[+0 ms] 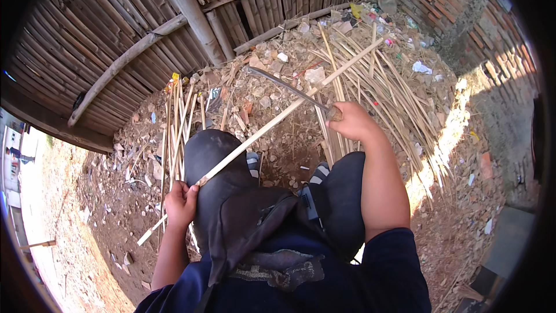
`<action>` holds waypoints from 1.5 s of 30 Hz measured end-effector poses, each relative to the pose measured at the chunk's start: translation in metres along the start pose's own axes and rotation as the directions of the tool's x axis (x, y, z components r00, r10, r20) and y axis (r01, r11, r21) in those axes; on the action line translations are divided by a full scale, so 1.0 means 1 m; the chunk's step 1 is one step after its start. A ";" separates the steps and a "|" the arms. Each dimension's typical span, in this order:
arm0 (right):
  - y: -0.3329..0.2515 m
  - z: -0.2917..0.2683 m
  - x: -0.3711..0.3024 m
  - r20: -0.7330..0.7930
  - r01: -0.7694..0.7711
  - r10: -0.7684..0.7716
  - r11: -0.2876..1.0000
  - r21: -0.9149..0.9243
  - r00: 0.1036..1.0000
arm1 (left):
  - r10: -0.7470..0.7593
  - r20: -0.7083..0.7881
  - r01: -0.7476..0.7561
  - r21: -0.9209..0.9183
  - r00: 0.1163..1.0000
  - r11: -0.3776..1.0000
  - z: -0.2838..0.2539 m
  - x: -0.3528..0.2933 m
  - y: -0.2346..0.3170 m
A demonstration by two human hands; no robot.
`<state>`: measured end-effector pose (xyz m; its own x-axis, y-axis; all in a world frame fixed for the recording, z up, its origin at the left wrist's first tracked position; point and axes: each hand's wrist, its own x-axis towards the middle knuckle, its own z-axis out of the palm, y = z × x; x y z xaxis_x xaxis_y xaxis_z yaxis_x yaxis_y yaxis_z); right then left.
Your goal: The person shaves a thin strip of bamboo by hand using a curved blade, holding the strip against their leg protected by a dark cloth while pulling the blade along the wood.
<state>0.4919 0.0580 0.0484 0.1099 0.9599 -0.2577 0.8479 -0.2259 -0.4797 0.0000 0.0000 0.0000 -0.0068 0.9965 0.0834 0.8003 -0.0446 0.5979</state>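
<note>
A long pale bamboo strip [255, 136] runs slantwise across my lap, from low on the left to far on the right. Near its lower end my left hand [181, 203] is closed around it, beside my left knee. My right hand [354, 122] grips the wooden handle of a long, dark-bladed knife [278, 83]. The blade points to the far left and crosses the strip beyond my knees; whether it cuts into the strip cannot be made out. Dark trousers [217, 156] cover my legs under the strip.
Many split bamboo strips [399, 104] lie on the littered ground to the right, with another bundle [176, 116] by my left knee. A bamboo-slat wall [116, 40] stands ahead and left, a brick wall [440, 0] at the far right. Stones and rubbish cover the soil.
</note>
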 end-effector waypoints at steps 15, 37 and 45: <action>-0.002 0.000 -0.003 -0.041 0.024 -0.025 0.999 -0.025 0.999 | 0.056 -0.016 -0.056 -0.002 0.998 0.998 -0.001 0.005 -0.006; -0.039 0.000 -0.021 0.057 0.057 -0.053 0.996 -0.075 0.997 | 0.044 -0.010 -0.043 0.046 0.999 0.998 -0.004 0.005 -0.002; -0.020 0.002 -0.009 0.108 0.101 -0.101 0.995 0.006 0.989 | 0.065 -0.031 -0.064 0.060 0.997 0.996 -0.005 0.007 -0.001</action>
<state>0.4730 0.0540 0.0590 -0.0332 0.9543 -0.2969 0.8515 -0.1286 -0.5084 -0.0042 0.0062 0.0042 0.0270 0.9888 0.1471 0.8335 -0.1035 0.5428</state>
